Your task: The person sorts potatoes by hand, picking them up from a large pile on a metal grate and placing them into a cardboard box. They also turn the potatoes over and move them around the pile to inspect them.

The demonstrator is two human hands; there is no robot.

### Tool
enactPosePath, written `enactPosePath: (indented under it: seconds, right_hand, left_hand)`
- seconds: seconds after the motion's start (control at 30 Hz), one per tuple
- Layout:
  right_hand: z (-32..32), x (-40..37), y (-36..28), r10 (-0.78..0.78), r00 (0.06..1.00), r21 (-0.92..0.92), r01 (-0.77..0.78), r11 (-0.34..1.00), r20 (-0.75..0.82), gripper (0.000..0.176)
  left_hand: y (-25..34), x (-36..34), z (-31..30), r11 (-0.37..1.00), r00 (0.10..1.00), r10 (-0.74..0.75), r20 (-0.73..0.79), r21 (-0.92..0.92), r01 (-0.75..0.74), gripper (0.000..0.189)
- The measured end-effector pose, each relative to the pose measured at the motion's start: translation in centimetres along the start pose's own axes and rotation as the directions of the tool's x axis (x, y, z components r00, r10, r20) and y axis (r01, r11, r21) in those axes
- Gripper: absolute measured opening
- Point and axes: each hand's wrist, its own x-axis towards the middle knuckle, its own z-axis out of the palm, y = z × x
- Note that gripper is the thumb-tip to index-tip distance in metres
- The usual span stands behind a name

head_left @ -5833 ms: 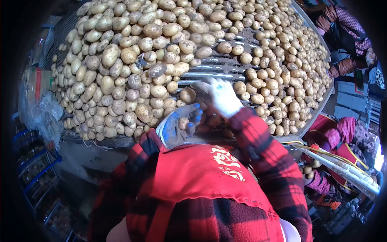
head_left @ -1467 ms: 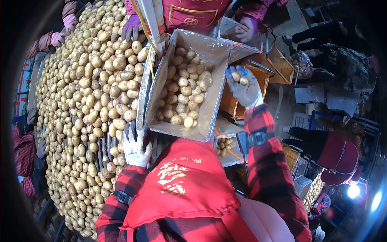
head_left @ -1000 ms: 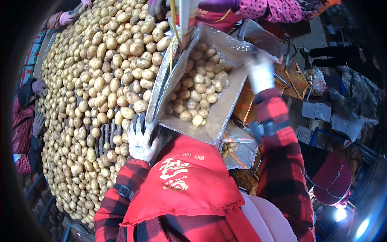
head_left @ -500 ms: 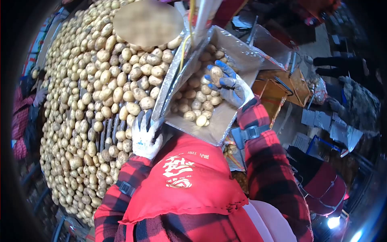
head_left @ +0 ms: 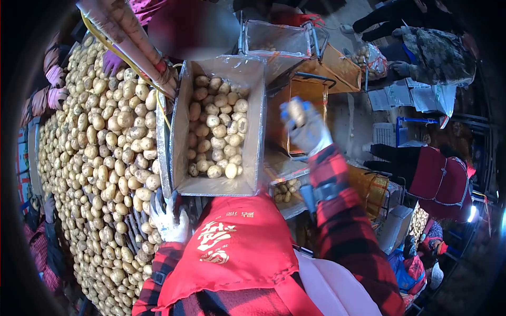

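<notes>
Nearest, the red apron (head_left: 247, 231) is covering the person's front. The left hand (head_left: 169, 218), gloved, is spreading released fingers beside the potato heap (head_left: 100, 174). The right hand (head_left: 308, 129) (a little blurred) is grasping one potato (head_left: 296, 113), to the right of the lined box (head_left: 253, 131), which is holding many potatoes (head_left: 219, 126). Farther, a co-worker's pink gloves (head_left: 55, 87) are staying near the heap's edge.

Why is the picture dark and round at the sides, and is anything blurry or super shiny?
Head view: dark, bent-looking edges, probably from a very wide lens; head view: the right hand and its potato look smeared, likely from moving; head view: a lamp glares near the right edge.
</notes>
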Motion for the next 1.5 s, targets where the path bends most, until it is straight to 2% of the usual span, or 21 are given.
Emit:
enactPosePath:
  seconds: [0.13,0.2,0.27,0.33,0.37,0.43,0.5,0.53,0.57,0.6,0.67,0.8,1.0,1.07,1.13,1.2,1.27,1.33,1.37,1.4,1.5]
  right_hand:
    - [3.2,2.1,-13.2,-0.419,0.746,-0.112,0.426,0.898,-0.518,0.057]
    - [4.8,2.1,-13.8,-0.666,0.641,-0.548,0.424,0.721,-0.381,0.062]
    - [6.9,4.5,-10.6,-0.809,0.579,-0.888,0.314,0.337,-0.102,0.067]
    - [7.3,7.3,-3.5,-0.662,0.657,-0.910,0.405,-0.092,0.360,0.059]
    - [8.9,7.9,2.2,-0.553,0.735,-0.920,0.312,-0.237,0.392,0.054]
    - [10.1,8.2,14.5,-0.226,0.811,-0.837,0.488,-0.249,0.540,0.050]
    - [11.7,7.1,24.8,0.157,0.615,-0.519,0.754,-0.403,0.773,0.047]
    - [17.2,3.5,29.0,0.400,0.610,-0.556,0.791,-0.255,0.684,0.043]
    - [16.3,3.1,32.8,0.519,0.359,-0.310,0.933,-0.182,0.776,0.045]
    - [15.3,1.9,35.6,0.637,0.260,-0.204,0.965,-0.163,0.725,0.058]
    - [15.1,0.5,39.0,0.805,0.208,-0.088,0.977,-0.192,0.555,0.066]
    - [14.1,3.6,44.9,0.784,0.321,0.030,0.918,-0.396,0.531,0.067]
    - [19.9,7.4,51.9,0.582,0.381,0.042,0.811,-0.584,0.719,0.061]
    - [20.5,5.6,50.4,0.649,0.434,0.064,0.800,-0.597,0.626,0.072]
    - [17.2,4.3,49.0,0.755,0.347,0.022,0.902,-0.431,0.557,0.072]
    - [15.9,3.5,49.6,0.792,0.373,0.185,0.841,-0.509,0.484,0.068]
    - [16.7,4.6,50.9,0.747,0.499,0.037,0.821,-0.570,0.439,0.059]
    - [17.0,6.1,52.0,0.750,0.448,0.097,0.825,-0.556,0.487,0.059]
    - [17.5,7.3,52.5,0.752,0.395,0.134,0.836,-0.533,0.528,0.059]
    - [18.1,8.7,53.1,0.755,0.334,0.173,0.846,-0.504,0.564,0.059]
    - [22.7,12.2,53.9,0.782,0.354,0.279,0.793,-0.542,0.513,0.054]
  left_hand:
    - [-0.4,-0.4,0.3,1.000,1.000,0.007,-0.010,0.004,-0.007,0.065]
    - [0.1,-0.3,-0.1,1.000,1.000,-0.009,-0.012,-0.001,0.009,0.064]
    - [-0.9,-0.7,0.9,1.000,0.998,0.019,-0.061,-0.005,-0.019,0.066]
    - [-0.3,-0.2,-0.1,0.999,0.997,0.041,-0.070,-0.014,-0.042,0.062]
    - [-0.4,0.0,-0.1,0.997,0.997,0.036,-0.073,-0.063,-0.041,0.062]
    - [-0.8,-0.6,-0.2,0.995,0.991,0.040,-0.131,-0.089,-0.051,0.059]
    - [-1.4,-1.5,-0.8,0.984,0.976,0.051,-0.211,-0.155,-0.085,0.057]
    - [-1.8,-2.1,-1.4,0.969,0.967,0.004,-0.256,-0.237,-0.067,0.048]
    - [-2.4,-3.8,-2.4,0.979,0.941,-0.067,-0.332,-0.204,-0.002,0.045]
    - [-3.1,-5.5,-3.2,0.982,0.907,-0.125,-0.403,-0.181,0.055,0.041]
    - [-5.1,-10.0,-5.2,0.938,0.818,-0.334,-0.469,-0.076,0.340,0.039]
    - [-7.9,-18.7,-6.3,0.637,0.608,-0.696,-0.381,0.064,0.769,0.071]
    - [-9.2,-17.2,-5.7,0.629,0.611,-0.745,-0.268,0.023,0.777,0.084]
    - [-10.2,-16.5,-6.2,0.623,0.613,-0.773,-0.163,-0.010,0.783,0.085]
    - [-11.2,-14.5,-6.0,0.617,0.635,-0.754,-0.167,0.149,0.773,0.079]
    - [-13.1,-12.1,-5.4,0.628,0.669,-0.726,-0.162,0.243,0.740,0.078]
    - [-15.4,-9.7,-5.9,0.660,0.652,-0.751,-0.105,-0.147,0.736,0.080]
    - [-16.0,-6.2,-7.4,0.584,0.603,-0.797,-0.030,-0.296,0.756,0.078]
    - [-16.5,-4.5,-9.3,0.408,0.529,-0.829,0.183,-0.449,0.795,0.078]
    - [-16.6,-3.9,-8.9,0.516,0.606,-0.795,-0.021,-0.549,0.658,0.076]
    - [-19.2,-2.1,-7.2,0.627,0.668,-0.724,-0.171,-0.566,0.535,0.071]
